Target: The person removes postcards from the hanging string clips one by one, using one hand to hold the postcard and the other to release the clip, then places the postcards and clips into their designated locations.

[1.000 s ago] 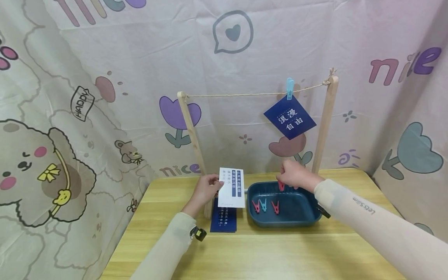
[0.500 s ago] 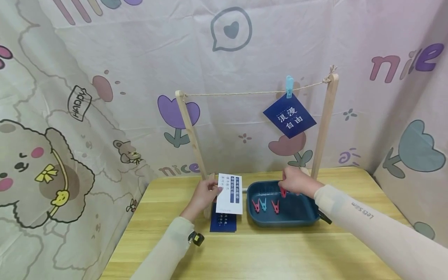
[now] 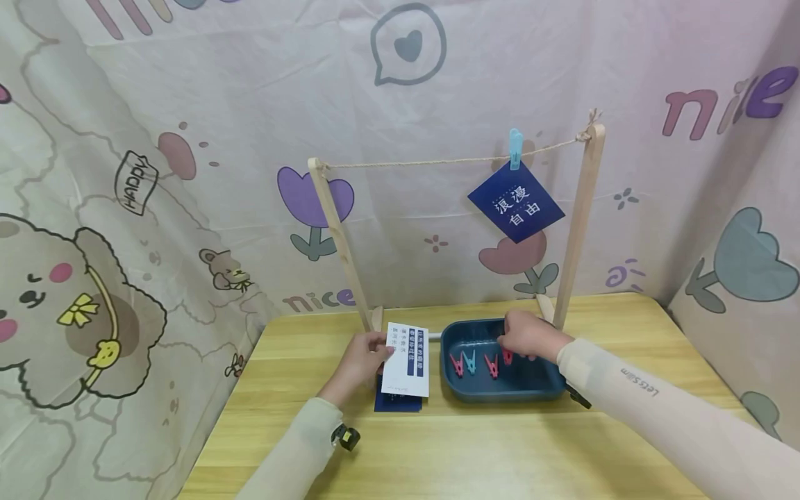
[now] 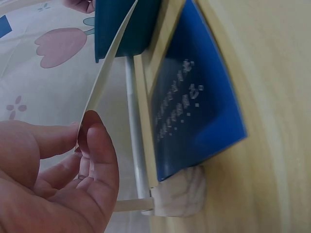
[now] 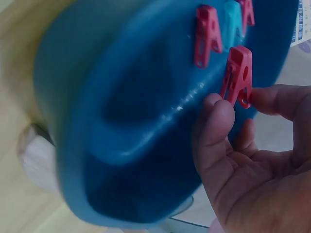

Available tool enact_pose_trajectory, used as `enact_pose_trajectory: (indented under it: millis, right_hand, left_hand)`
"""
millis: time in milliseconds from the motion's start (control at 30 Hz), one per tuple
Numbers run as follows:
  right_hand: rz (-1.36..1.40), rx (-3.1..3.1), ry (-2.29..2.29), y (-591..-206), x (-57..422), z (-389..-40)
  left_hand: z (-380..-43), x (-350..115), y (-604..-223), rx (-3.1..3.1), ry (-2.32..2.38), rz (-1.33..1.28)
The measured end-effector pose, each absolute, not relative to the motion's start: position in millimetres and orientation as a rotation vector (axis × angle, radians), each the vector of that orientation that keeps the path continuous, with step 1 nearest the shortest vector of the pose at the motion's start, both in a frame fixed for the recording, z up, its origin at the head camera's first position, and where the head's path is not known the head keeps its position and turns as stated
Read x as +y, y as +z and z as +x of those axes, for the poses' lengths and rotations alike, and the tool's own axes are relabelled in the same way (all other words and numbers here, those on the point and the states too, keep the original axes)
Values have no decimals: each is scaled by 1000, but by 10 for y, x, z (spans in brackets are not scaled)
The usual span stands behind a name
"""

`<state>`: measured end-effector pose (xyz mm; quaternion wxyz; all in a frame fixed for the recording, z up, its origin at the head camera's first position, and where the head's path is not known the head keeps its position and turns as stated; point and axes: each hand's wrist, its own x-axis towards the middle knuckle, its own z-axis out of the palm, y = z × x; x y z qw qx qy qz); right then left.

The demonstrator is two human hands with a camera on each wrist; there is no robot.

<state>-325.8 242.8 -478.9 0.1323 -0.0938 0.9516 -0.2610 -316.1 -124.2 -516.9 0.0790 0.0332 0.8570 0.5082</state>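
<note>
My left hand (image 3: 361,362) pinches a white card (image 3: 406,360) with blue printed lines by its left edge. The left wrist view shows the card (image 4: 104,73) edge-on between thumb and fingers. Below it, a dark blue card (image 4: 194,107) with white writing lies on the table, partly covered in the head view. Over the dark blue basin (image 3: 506,396), my right hand (image 3: 528,335) holds a red clothespin (image 5: 238,73) by its handle ends, between thumb and fingers. Inside the basin are red clothespins (image 3: 493,366) and a light blue clothespin (image 3: 469,362).
A wooden frame with a left post (image 3: 340,243) and right post (image 3: 580,229) carries a string (image 3: 412,163). From it a blue card (image 3: 517,201) hangs by one corner in a light blue clothespin (image 3: 515,149). The wooden table (image 3: 450,451) extends in front; a patterned cloth (image 3: 400,257) hangs behind.
My left hand has lowered the white card over the dark blue card. My right hand has gone down a little toward the basin with the red clothespin. The head view has shifted slightly.
</note>
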Motion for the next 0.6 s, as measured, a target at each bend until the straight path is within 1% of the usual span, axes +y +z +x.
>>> enact_pose_trajectory:
  millis: [333,600]
  right_hand:
    - [-288,2741,-752,-4960,2450,-3264]
    - [-223,2731,-716,-5060,2455,-3276]
  left_hand:
    - [-3112,-1270,-5263,2583,1470,79]
    - [-3108,-1285,-5348,2569,1486,79]
